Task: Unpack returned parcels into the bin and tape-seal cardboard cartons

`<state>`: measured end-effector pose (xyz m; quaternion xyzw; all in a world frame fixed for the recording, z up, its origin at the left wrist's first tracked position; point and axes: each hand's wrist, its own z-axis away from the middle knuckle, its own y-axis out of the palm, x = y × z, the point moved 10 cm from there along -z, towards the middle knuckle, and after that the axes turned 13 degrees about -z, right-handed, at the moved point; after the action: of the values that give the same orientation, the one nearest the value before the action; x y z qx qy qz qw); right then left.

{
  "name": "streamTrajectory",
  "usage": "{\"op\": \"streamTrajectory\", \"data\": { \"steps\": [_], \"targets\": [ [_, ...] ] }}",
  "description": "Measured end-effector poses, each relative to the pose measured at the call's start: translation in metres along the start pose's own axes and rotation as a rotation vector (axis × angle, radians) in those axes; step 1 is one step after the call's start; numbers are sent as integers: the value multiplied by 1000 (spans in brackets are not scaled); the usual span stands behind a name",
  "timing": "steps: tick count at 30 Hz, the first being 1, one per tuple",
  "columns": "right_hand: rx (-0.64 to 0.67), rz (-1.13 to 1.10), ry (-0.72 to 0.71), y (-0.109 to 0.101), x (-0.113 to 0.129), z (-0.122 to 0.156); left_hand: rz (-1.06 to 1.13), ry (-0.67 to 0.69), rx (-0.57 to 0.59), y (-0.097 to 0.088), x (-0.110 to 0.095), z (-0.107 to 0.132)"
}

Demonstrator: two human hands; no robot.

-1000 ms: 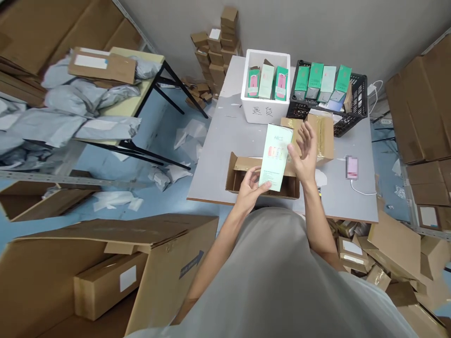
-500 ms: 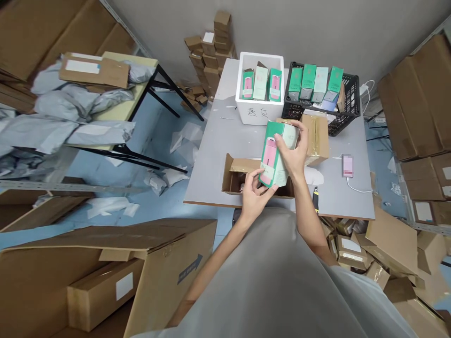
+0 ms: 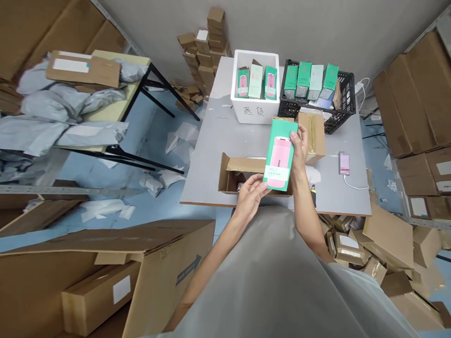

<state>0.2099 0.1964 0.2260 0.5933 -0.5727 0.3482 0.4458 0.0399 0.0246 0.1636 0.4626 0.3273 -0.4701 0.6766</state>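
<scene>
Between my two hands is a green product box (image 3: 281, 155) with a pink device printed on its front, which faces up at me. My left hand (image 3: 250, 195) pinches its lower left corner. My right hand (image 3: 299, 148) grips the upper right edge, thumb at the front and fingers mostly hidden behind. Below and partly behind the held box stands an opened brown carton (image 3: 243, 164), its flap raised; what lies in it is mostly hidden. A taped brown carton (image 3: 315, 136) is just beyond my right hand.
Further back on the table (image 3: 207, 159) stand a white foam bin (image 3: 255, 112) and a black crate (image 3: 340, 119), both holding similar green boxes. A phone (image 3: 344, 163) on a cable and a partly hidden cutter (image 3: 313, 195) lie at right. A large carton (image 3: 179, 253) stands front left.
The green box has turned so its pink-printed front faces me, and its pale side no longer shows. My right thumb has shifted from its front to the right edge.
</scene>
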Motion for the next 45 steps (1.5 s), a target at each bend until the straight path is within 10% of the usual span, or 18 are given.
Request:
{"op": "streamTrajectory", "data": {
  "steps": [11, 20, 30, 38, 45],
  "targets": [
    [-25, 73, -106, 15, 45, 8, -338, 387, -336, -19, -36, 7],
    [-67, -180, 65, -4, 4, 5, 55, -22, -50, -19, 4, -10],
    [31, -145, 71, 7, -3, 6, 4, -32, -19, -16, 8, -10],
    [81, 8, -20, 20, 23, 12, -372, 331, -375, -36, -29, 1],
    [89, 92, -107, 22, 23, 14, -606, 531, -430, -24, -46, 18]
  ]
}}
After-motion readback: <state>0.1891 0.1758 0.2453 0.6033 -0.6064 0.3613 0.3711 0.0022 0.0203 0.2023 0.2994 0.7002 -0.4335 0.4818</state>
